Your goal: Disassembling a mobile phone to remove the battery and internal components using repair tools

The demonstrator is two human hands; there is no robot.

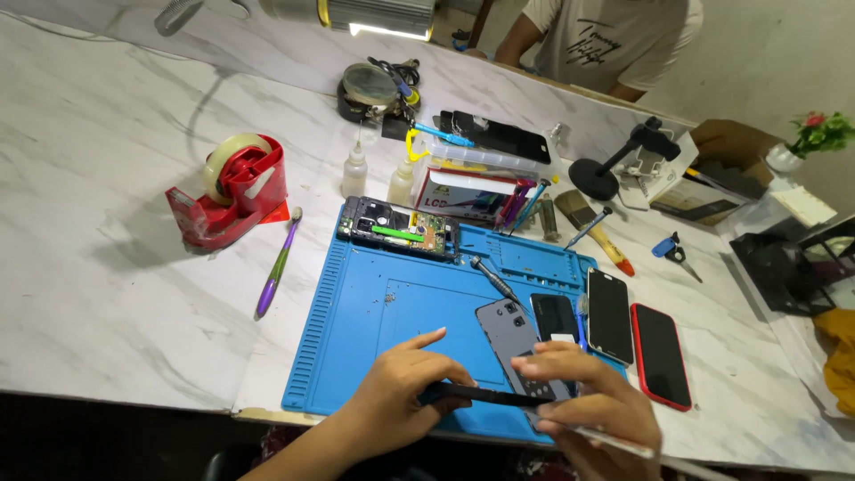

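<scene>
My left hand (pixel 405 392) and my right hand (pixel 590 410) hold a thin black phone part (pixel 485 395) edge-on between them, low over the blue repair mat (pixel 374 321). My right hand also grips a slim white tool (pixel 623 443) that points to the lower right. Just beyond the hands a grey phone back cover (pixel 508 334) lies on the mat, with a black phone (pixel 554 316) beside it. An opened phone with its circuit board showing (pixel 398 228) rests at the mat's far edge.
A red tape dispenser (pixel 232 189) and a purple tool (pixel 278 264) lie left of the mat. Two phones (pixel 659 354) sit to the right. Small bottles (pixel 355 170), a parts box (pixel 468 183), a screwdriver (pixel 492 277) and scissors (pixel 672 251) stand farther back. Another person (pixel 606 40) sits across the table.
</scene>
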